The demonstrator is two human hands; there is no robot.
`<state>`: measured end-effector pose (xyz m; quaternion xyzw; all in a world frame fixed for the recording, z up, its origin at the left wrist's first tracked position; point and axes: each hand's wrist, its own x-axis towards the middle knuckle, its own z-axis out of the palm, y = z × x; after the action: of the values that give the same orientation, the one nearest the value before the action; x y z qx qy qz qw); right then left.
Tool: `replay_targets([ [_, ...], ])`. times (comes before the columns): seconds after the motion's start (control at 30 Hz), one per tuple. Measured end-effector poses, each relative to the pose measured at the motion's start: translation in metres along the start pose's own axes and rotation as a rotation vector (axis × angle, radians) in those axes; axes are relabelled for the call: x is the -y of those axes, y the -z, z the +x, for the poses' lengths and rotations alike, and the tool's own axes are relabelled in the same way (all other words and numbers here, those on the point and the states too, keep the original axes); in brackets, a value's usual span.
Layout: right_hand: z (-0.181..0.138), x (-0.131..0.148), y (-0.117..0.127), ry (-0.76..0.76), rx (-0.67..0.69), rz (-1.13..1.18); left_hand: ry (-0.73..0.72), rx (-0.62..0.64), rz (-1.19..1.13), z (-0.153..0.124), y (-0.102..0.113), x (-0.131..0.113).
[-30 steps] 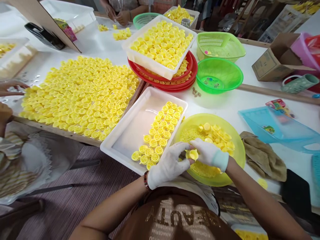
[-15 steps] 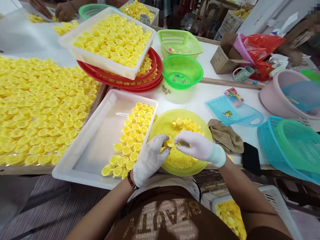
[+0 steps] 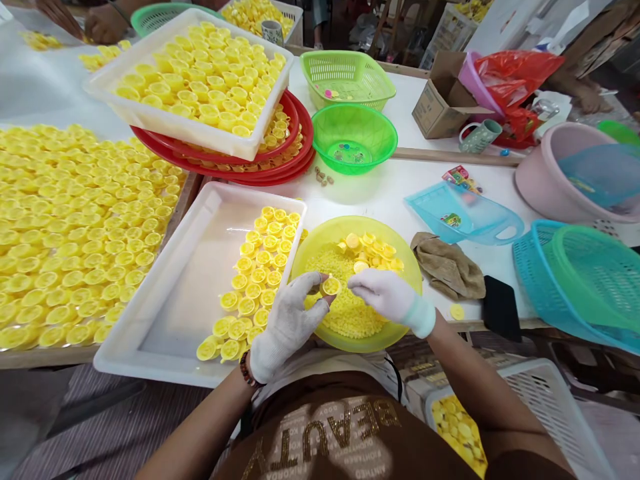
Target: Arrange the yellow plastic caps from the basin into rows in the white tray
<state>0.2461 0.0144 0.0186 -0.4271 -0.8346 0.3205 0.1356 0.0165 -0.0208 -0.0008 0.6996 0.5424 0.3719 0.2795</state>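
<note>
Both my hands wear white gloves and hover over a yellow-green bowl (image 3: 400,263) holding loose yellow caps and small pale inserts. My left hand (image 3: 290,323) pinches one yellow cap (image 3: 331,286) between thumb and fingers. My right hand (image 3: 387,295) has its fingers pinched together just right of that cap; what they hold is too small to make out. Left of the bowl, a white tray (image 3: 185,293) carries rows of finished yellow caps along its right side.
A large board of yellow caps (image 3: 75,220) fills the left. Behind it, a white tray of caps sits on red plates (image 3: 300,143). Green baskets (image 3: 353,137), a blue scoop (image 3: 465,213), a brown rag (image 3: 447,267), a black phone (image 3: 500,307) and stacked baskets (image 3: 585,280) lie right. Another person's hands (image 3: 100,23) work far left.
My view has swung to the right, so the baskets on the right came into sight. Both hands stayed over the bowl; the cap is now held by my left fingers alone.
</note>
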Motion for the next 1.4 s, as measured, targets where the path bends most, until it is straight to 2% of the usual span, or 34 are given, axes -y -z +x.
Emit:
replay_targets([
  [0.13,0.007,0.002,-0.029,-0.071,0.310,-0.278,-0.012,0.033,0.045,-0.001,0.002,0.004],
  [0.2,0.011,0.004,-0.035,-0.092,0.405,-0.367,-0.069,0.040,0.109,0.000,0.003,0.006],
  [0.27,0.013,0.005,-0.034,-0.072,0.429,-0.373,-0.134,0.058,0.171,0.000,0.004,0.007],
  [0.33,0.012,0.005,-0.027,-0.027,0.365,-0.314,-0.179,0.083,0.214,0.001,0.005,0.006],
  [0.5,0.008,0.015,-0.008,0.091,0.015,-0.119,-0.181,0.145,0.222,0.006,0.005,0.003],
  [0.6,0.009,0.025,-0.003,0.126,-0.094,-0.049,-0.147,0.157,0.136,0.009,0.002,0.003],
  [0.7,0.009,0.027,0.002,0.085,-0.173,0.007,-0.076,0.165,0.031,0.010,0.001,0.004],
  [0.83,-0.001,0.017,0.003,0.028,-0.182,0.018,0.007,0.175,-0.124,0.014,0.013,0.009],
  [1.0,-0.009,0.004,-0.015,0.055,-0.060,0.023,0.068,0.014,-0.123,0.032,0.060,0.025],
  [1.07,-0.004,0.008,-0.017,0.083,-0.094,0.046,0.073,-0.026,-0.070,0.038,0.075,0.027],
  [1.13,0.005,0.019,-0.012,0.118,-0.175,0.089,0.039,-0.008,-0.014,0.041,0.080,0.027],
  [1.27,0.026,0.045,0.000,0.181,-0.338,0.244,-0.083,0.115,0.031,0.040,0.060,0.018],
  [1.4,0.039,0.052,-0.004,0.097,-0.433,0.409,-0.159,0.189,0.009,0.039,0.033,0.009],
])
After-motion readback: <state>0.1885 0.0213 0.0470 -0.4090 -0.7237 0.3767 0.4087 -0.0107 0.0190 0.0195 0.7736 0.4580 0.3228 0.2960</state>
